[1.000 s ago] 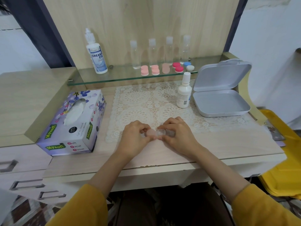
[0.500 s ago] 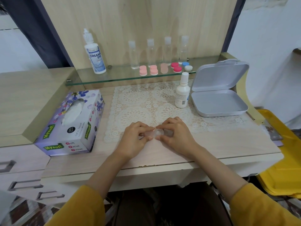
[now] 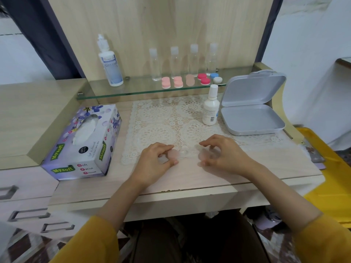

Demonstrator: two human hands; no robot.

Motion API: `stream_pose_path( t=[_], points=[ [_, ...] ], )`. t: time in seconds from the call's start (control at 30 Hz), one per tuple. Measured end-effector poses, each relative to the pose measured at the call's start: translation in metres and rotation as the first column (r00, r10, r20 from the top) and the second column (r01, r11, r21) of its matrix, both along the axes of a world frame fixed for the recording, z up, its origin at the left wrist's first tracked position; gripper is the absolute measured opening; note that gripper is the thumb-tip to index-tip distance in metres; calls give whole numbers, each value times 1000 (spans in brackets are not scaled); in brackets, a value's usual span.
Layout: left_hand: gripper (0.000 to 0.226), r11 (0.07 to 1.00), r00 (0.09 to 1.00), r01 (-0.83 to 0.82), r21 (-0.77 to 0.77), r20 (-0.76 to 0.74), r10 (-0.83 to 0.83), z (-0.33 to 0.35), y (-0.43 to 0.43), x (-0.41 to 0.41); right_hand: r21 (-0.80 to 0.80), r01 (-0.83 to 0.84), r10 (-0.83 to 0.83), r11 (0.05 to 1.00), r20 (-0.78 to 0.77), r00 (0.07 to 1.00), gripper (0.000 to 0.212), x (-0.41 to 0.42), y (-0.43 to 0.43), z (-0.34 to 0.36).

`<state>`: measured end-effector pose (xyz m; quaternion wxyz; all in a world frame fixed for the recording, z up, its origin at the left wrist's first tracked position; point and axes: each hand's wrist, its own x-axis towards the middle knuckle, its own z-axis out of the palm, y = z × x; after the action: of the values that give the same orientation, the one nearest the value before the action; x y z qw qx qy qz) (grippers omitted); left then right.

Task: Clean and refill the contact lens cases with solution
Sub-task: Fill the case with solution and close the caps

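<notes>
Pinching the pink end of the case [image 3: 176, 153] with the left hand [image 3: 153, 162] and a blurred pink cap [image 3: 206, 155] with the right hand [image 3: 228, 156], slightly apart, on the mat [image 3: 161, 118] near the table [image 3: 266, 168] front; probably light, stiff, slippery plastic, best gripped by the rims.

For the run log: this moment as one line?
phase: uncapping | left hand: grips lens case | right hand: pinches blurred pink cap, apart from case | solution bottle: upright, untouched
</notes>
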<state>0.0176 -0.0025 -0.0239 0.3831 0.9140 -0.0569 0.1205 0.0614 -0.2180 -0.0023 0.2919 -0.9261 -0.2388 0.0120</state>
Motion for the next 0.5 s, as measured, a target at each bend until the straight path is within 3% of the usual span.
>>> stream_pose_path(
  t=[0.2, 0.5],
  points=[
    [41, 999, 1000, -18, -26, 22, 19, -2, -2, -1, -12, -25, 26, 1000, 110, 994, 19, -2, 3, -8],
    [29, 1000, 999, -12, -27, 51, 13, -4, 1, 1, -46, -119, 123, 992, 93, 988, 30, 5, 25, 10]
  ],
)
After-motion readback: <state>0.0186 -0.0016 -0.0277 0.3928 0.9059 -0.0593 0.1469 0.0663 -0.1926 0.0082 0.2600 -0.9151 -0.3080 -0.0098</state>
